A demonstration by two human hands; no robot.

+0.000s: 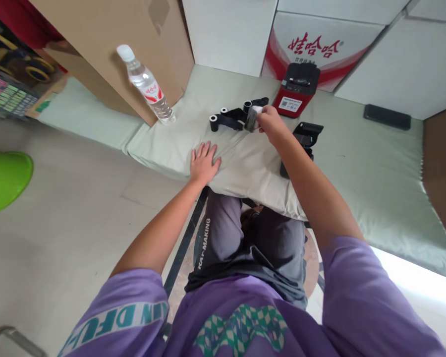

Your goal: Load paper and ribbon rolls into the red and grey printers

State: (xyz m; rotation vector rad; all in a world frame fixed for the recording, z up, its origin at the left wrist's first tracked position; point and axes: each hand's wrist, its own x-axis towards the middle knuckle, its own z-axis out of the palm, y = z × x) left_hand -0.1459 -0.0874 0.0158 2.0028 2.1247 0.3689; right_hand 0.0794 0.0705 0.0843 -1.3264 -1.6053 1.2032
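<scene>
My right hand [269, 124] is closed around a small grey roll-like object [251, 118], held just over the pale green padded surface [364, 168]. Right beside it lie black plastic parts with round ends [228, 118]. My left hand [203, 162] rests flat on the padded surface near its front edge, fingers spread, holding nothing.
A red and black small device [296, 89] stands behind my right hand, with a black bracket [306, 136] to its right. A water bottle [146, 85] leans by a cardboard box [111, 49]. A flat black item [387, 117] lies far right. A green object [5, 178] sits at the left.
</scene>
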